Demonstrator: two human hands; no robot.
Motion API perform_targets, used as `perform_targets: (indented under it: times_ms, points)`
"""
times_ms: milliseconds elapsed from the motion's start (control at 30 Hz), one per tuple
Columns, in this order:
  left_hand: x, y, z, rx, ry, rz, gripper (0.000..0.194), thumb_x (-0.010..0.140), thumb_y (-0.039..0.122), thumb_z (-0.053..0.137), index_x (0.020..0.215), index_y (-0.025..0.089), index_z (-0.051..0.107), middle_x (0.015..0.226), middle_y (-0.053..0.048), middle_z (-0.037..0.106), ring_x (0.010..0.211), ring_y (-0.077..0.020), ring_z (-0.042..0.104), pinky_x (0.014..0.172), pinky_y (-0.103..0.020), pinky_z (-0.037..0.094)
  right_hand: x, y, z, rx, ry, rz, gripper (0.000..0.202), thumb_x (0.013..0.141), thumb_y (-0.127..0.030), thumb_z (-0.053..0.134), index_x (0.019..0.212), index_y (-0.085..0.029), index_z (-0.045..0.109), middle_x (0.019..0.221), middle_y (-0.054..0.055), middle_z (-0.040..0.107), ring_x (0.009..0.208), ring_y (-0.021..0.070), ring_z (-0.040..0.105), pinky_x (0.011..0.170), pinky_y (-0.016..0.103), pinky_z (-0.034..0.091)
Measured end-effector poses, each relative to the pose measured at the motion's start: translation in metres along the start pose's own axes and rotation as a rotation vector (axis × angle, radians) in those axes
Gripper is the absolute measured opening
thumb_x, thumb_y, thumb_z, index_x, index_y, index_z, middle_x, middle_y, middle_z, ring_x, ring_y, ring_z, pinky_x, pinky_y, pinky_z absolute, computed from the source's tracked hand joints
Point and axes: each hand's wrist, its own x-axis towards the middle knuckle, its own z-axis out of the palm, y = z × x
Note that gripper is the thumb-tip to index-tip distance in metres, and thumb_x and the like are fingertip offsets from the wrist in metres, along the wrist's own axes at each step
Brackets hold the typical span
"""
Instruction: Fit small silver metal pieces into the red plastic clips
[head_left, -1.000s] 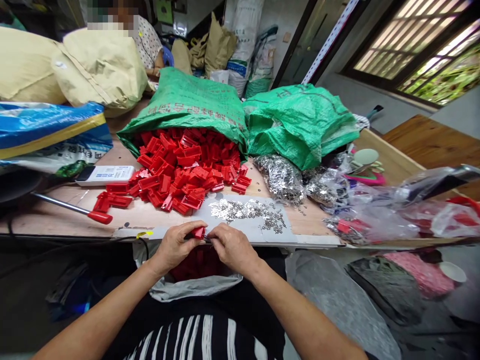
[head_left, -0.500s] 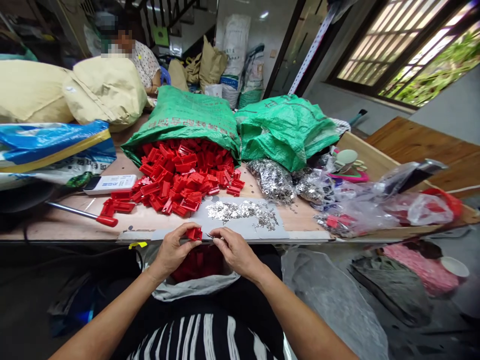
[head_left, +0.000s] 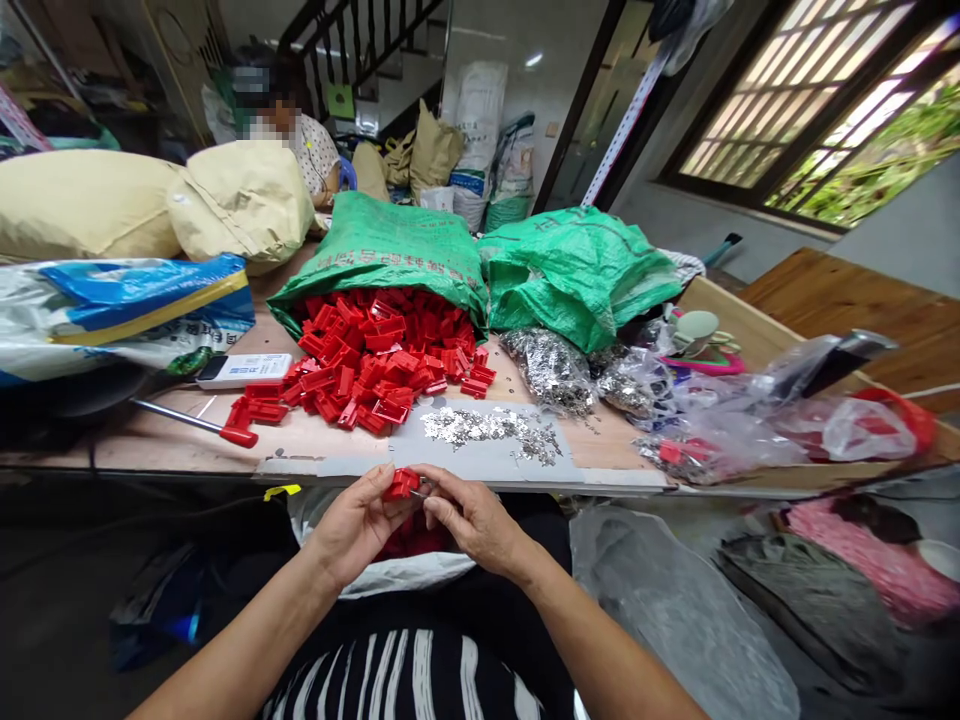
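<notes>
My left hand (head_left: 360, 525) is closed on a red plastic part (head_left: 403, 484) at the table's front edge. Close against the part's right side, my right hand (head_left: 471, 515) pinches a small, thin metal piece (head_left: 420, 491); its exact shape is too small to make out. Below both hands an open white sack (head_left: 405, 575) sits at my lap with red parts inside. Small flat silver metal pieces (head_left: 480, 425) lie spread on a grey sheet (head_left: 405, 445) just beyond my hands. A heap of red plastic parts (head_left: 367, 370) spills from a green woven sack (head_left: 405, 240).
Another green sack (head_left: 577, 270) and clear bags of metal pieces (head_left: 551, 370) stand at the back right. A wooden tray (head_left: 795, 475) holds plastic bags at right. A red-handled tool (head_left: 240, 436) and a white box (head_left: 246, 370) lie left. A person (head_left: 315, 150) sits beyond the sacks.
My hands have come together, and the metal piece in my right hand now meets the red part. My left hand has turned, showing more palm. The camera view has shifted slightly.
</notes>
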Motion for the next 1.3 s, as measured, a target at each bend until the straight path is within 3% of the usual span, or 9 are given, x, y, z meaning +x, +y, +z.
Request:
perform_targets:
  times_ms: [267,433,533,667,833,900,1000,1167,1300]
  points:
    - [-0.004,-0.004,0.010,-0.126,0.095,-0.070,0.027,0.093,0.015,0.045,0.082,0.006,0.068,0.081,-0.013,0.074,0.075,-0.0188,0.072,0.078,-0.031,0.058,-0.002,-0.004,-0.002,-0.067,0.031,-0.019,0.039,0.094,-0.022,0.045,0.133,-0.024,0.047,0.083,0.000,0.066,0.070,0.0126,0.057,0.071,0.023,0.044]
    - [-0.002,-0.004,0.012,-0.187,0.142,-0.060,0.029,0.094,0.014,0.043,0.081,0.006,0.068,0.079,-0.012,0.075,0.074,-0.0179,0.072,0.079,-0.031,0.059,0.001,-0.005,0.000,-0.094,0.091,-0.055,0.035,0.096,-0.025,0.043,0.130,-0.025,0.051,0.100,0.003,0.067,0.076,0.0127,0.059,0.076,0.024,0.044]
    - [-0.001,-0.004,0.012,-0.204,0.152,-0.055,0.029,0.094,0.014,0.043,0.081,0.006,0.068,0.079,-0.012,0.075,0.074,-0.0173,0.072,0.081,-0.031,0.058,0.003,-0.002,0.003,-0.069,0.120,-0.053,0.034,0.096,-0.029,0.042,0.127,-0.023,0.054,0.087,0.002,0.066,0.068,0.0118,0.057,0.071,0.023,0.044]
    - [-0.001,-0.006,0.010,-0.187,0.149,-0.067,0.028,0.092,0.014,0.045,0.080,0.005,0.068,0.083,-0.014,0.075,0.078,-0.0195,0.072,0.087,-0.034,0.056,0.006,0.008,0.008,0.060,0.175,-0.009,0.033,0.097,-0.034,0.039,0.114,-0.018,0.062,0.062,-0.002,0.054,0.056,0.0102,0.049,0.060,0.021,0.042]
    - [0.000,-0.006,-0.005,-0.041,0.072,-0.012,0.012,0.085,0.014,0.059,0.080,0.010,0.069,0.085,-0.010,0.074,0.083,-0.0193,0.070,0.092,-0.035,0.051,0.011,0.018,0.012,0.128,0.173,0.046,0.035,0.097,-0.036,0.039,0.114,-0.016,0.062,0.059,-0.004,0.048,0.055,0.0100,0.047,0.060,0.022,0.041]
    - [0.001,-0.004,-0.014,0.106,0.048,0.061,0.004,0.078,0.015,0.068,0.080,0.012,0.070,0.088,-0.007,0.074,0.085,-0.0168,0.069,0.091,-0.030,0.049,0.016,0.020,0.011,0.080,0.171,0.074,0.035,0.097,-0.035,0.038,0.116,-0.016,0.061,0.060,-0.003,0.049,0.057,0.0104,0.048,0.062,0.022,0.041]
    - [0.002,0.000,-0.026,0.267,0.095,0.150,0.020,0.068,0.019,0.077,0.086,0.013,0.071,0.094,-0.006,0.073,0.092,-0.0157,0.066,0.091,-0.025,0.045,0.025,0.019,0.010,-0.051,0.156,0.116,0.034,0.097,-0.032,0.037,0.117,-0.017,0.060,0.063,-0.002,0.055,0.060,0.0114,0.051,0.063,0.022,0.041]
    - [-0.001,0.007,-0.033,0.276,0.166,0.168,0.027,0.063,0.022,0.081,0.086,0.013,0.071,0.095,-0.008,0.073,0.096,-0.0194,0.066,0.090,-0.027,0.045,0.049,0.015,0.012,-0.437,0.129,0.154,0.037,0.095,-0.027,0.041,0.131,-0.025,0.051,0.083,0.003,0.069,0.073,0.0155,0.061,0.069,0.023,0.042]
    - [-0.003,0.011,-0.034,0.249,0.181,0.159,0.026,0.065,0.022,0.080,0.087,0.013,0.069,0.090,-0.009,0.074,0.092,-0.0200,0.068,0.089,-0.030,0.046,0.071,0.014,0.016,-0.715,0.098,0.187,0.044,0.096,-0.028,0.039,0.140,-0.027,0.039,0.099,0.008,0.070,0.084,0.0200,0.066,0.073,0.027,0.045]
